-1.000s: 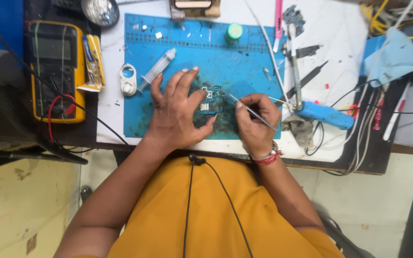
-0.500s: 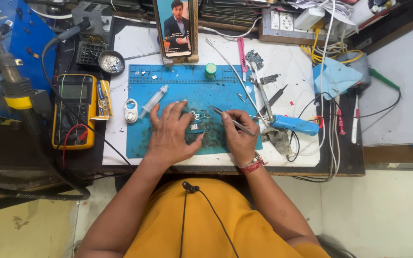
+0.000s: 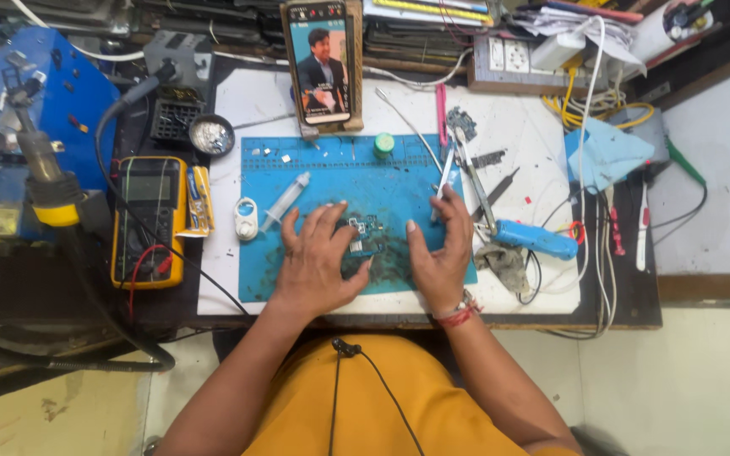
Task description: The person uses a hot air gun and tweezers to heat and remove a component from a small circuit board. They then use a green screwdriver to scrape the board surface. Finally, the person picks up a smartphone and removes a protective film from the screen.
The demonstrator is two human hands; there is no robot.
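- Overhead view of a cluttered repair bench, seen from the worker's own head; the lower part of the picture is filled by an orange shirt and both forearms, which hide the near table edge.
- A small circuit board (image 3: 363, 237) lies on a blue work mat (image 3: 331, 173), between the two hands; its near end is covered by the left fingertips, and dark smudges on the mat around it make its outline hard to trace.
- The left hand (image 3: 314, 262) rests flat on the mat with fingers spread wide, the fingertips touching the board's left side.
- The right hand (image 3: 441, 249) lies just right of the board, fingers mostly straight and close together. A thin metal tool (image 3: 443, 177) runs up from under its fingertips; whether the fingers pinch it or merely lie over it cannot be told.
- A plastic syringe (image 3: 285, 201) lies slanted on the mat's left edge; its contents cannot be made out.
- A small round tin (image 3: 211, 133) sits beyond the mat's upper left corner, holding something pale and shiny, too small to identify.
- A yellow multimeter (image 3: 147, 219) lies left of the mat, its screen unreadable.
- A phone (image 3: 322, 63) stands propped upright behind the mat.
- A blue-handled soldering iron (image 3: 536, 239) lies right of the right hand, its cord lost among tangled cables.
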